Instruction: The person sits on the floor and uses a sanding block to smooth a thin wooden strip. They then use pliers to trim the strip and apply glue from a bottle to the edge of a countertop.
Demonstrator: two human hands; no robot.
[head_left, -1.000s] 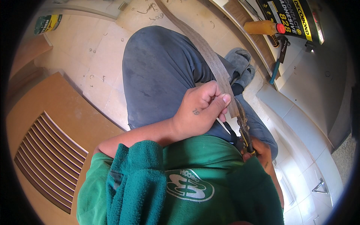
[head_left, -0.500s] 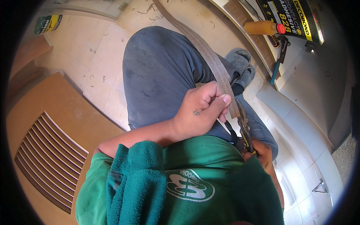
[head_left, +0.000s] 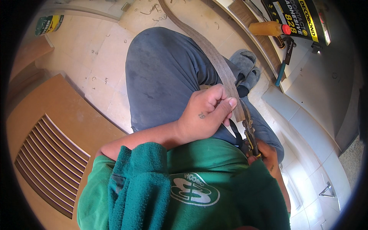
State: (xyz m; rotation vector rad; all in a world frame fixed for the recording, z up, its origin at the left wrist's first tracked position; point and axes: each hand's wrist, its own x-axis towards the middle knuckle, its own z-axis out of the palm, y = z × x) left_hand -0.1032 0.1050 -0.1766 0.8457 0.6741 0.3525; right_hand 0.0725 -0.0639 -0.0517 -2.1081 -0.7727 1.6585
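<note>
A long wood-grain edging strip (head_left: 219, 63) runs from the floor at the top, across my lap, down to its cut end near my waist. My left hand (head_left: 205, 112) is closed on the strip close to that end, thumb on top. Low on the right, my right hand (head_left: 265, 150) grips a pair of metal snips (head_left: 249, 132), partly hidden by my green sleeve. The jaws of the snips point up beside the strip's end; whether they touch it I cannot tell.
A brown louvred panel (head_left: 96, 111) lies at left, with a green and yellow can (head_left: 49, 25) beyond. At upper right are an orange bottle (head_left: 266, 28), a black adhesive can (head_left: 303, 15) and a teal-handled tool (head_left: 282, 73). Curled offcuts (head_left: 155, 9) litter the floor. Grey slippers (head_left: 245, 63) are on my feet.
The snips and my right hand have shifted very slightly. My left hand keeps its grip on the strip in the same place.
</note>
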